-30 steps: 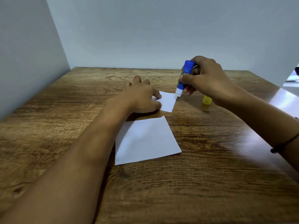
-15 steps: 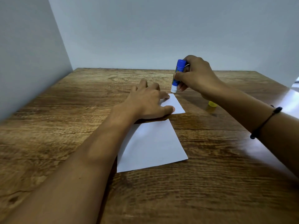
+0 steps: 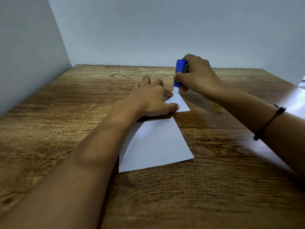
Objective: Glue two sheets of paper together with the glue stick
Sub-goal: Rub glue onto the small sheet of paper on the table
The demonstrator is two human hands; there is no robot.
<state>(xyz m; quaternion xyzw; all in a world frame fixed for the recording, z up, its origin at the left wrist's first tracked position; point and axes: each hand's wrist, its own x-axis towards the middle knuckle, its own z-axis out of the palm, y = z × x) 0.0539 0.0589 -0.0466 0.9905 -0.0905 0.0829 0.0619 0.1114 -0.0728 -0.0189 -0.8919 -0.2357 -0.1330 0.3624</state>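
Observation:
Two white sheets of paper lie on the wooden table (image 3: 66, 113). The far sheet (image 3: 180, 104) is mostly covered by my left hand (image 3: 151, 100), which presses flat on it with spread fingers. The near sheet (image 3: 156, 146) lies free, partly under my left forearm. My right hand (image 3: 195, 75) grips an upright blue glue stick (image 3: 179, 71), whose white tip touches the far right corner of the far sheet.
A yellow glue cap (image 3: 217, 106) shows blurred behind my right forearm. Grey walls close the table at the left and back. A black cord bracelet (image 3: 270, 121) circles my right wrist.
The glue stick went from tilted above the far sheet's right edge to upright, with its tip on the far corner. My left hand stayed pressed on the sheet.

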